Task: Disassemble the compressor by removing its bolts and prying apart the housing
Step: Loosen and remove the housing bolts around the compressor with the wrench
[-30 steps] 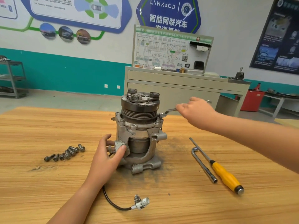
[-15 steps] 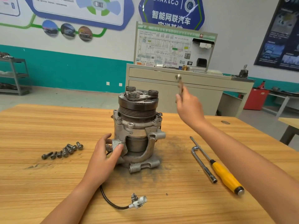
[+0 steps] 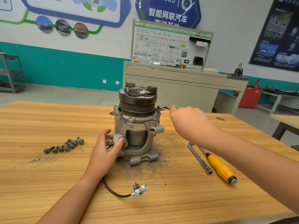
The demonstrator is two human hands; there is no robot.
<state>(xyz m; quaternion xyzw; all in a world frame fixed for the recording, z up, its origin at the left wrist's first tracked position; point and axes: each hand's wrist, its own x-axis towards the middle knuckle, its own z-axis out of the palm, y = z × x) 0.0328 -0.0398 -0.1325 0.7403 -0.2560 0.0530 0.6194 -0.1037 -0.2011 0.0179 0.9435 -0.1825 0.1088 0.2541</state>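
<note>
A grey metal compressor [image 3: 137,123] stands upright in the middle of the wooden table [image 3: 48,175], its dark pulley on top. My left hand [image 3: 106,151] grips a lug low on its left side. My right hand [image 3: 189,122] holds a small wrench [image 3: 162,108] to the right of the housing. The wrench head sits on a bolt at the upper right flange. Several removed bolts [image 3: 64,145] lie in a loose row to the left of the compressor.
A yellow-handled screwdriver [image 3: 220,167] and an L-shaped socket wrench [image 3: 199,157] lie on the table to the right. A black cable with a white connector [image 3: 139,189] trails from the compressor toward the front edge. A beige cabinet [image 3: 178,88] stands behind the table.
Half a second ago my right hand held the wrench raised in the air. It has come back down and the wrench head sits on the upper right bolt again. My left hand has stayed put.
</note>
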